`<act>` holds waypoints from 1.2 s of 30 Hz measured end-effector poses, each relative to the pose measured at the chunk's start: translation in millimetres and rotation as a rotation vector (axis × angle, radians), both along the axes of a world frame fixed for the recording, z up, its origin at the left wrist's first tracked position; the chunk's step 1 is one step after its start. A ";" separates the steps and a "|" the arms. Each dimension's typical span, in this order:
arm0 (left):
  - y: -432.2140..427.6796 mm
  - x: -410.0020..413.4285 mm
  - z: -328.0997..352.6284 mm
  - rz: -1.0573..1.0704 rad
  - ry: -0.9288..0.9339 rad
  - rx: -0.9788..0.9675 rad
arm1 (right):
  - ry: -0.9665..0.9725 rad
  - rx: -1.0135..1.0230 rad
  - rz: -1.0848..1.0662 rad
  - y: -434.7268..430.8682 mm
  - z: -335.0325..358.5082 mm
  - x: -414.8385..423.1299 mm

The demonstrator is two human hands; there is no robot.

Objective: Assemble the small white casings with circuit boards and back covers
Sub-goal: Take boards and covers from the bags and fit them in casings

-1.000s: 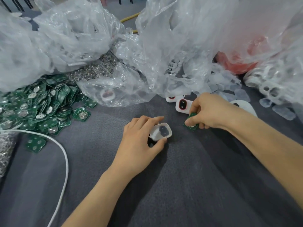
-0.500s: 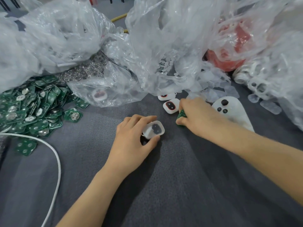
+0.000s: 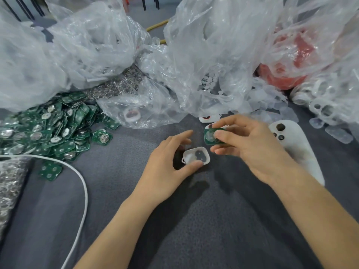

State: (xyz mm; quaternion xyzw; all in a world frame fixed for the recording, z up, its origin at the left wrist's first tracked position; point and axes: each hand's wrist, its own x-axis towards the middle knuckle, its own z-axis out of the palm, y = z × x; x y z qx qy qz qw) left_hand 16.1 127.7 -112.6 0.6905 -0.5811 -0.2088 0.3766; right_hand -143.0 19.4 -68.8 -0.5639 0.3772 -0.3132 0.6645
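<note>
Left hand (image 3: 167,167) grips casing (image 3: 196,157); right hand (image 3: 250,146) seemingly pinches board (image 3: 210,137).

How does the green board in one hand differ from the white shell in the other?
The green board is flat; the white shell is a hollow tray with holes. The right hand pinches the board higher, tilted; the left hand holds the shell low, open side up. Both have rounded corners.

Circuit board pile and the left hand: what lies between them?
Head view: only bare grey cloth between the circuit board pile and the left hand.
</note>
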 end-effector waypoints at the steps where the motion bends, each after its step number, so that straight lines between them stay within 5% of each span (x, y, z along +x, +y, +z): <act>1: 0.2 2.8 1.9 0.007 0.030 -0.014 | -0.025 0.025 0.001 2.7 -3.2 3.5; 6: -0.2 9.0 4.6 -0.060 0.005 0.024 | 0.064 -0.195 -0.083 11.4 -18.9 8.0; 12: -1.1 1.2 3.5 0.010 0.128 -0.092 | -0.030 -0.120 0.077 18.7 -19.4 7.2; 25: -2.2 2.1 6.5 0.070 0.192 -0.081 | 0.110 -0.301 0.220 11.3 -20.4 -2.1; 36: 0.8 17.2 4.2 -0.035 -0.225 0.116 | 0.337 -0.552 0.151 -9.2 -19.7 -19.1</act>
